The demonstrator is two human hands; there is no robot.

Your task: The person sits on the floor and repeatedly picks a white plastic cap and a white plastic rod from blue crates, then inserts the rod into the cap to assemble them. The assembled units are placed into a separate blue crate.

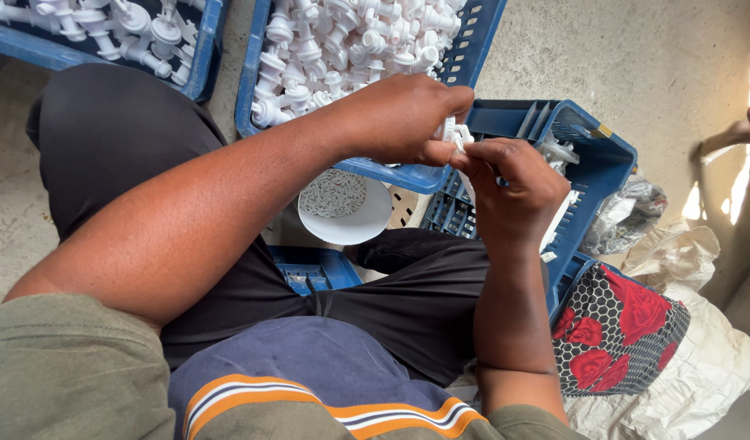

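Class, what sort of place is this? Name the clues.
Probably a small assembly workshop: blue crates full of white plastic parts, a white bowl of tiny pieces, a bare concrete floor.

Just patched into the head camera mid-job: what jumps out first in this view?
At centre, the left hand and right hand meet, pinching a small white plastic part between their fingertips. Behind them, along the top, blue crates brim with white plastic fittings. Below the hands sits a white bowl of tiny pale pieces, and at lower right a red rose-patterned cloth.
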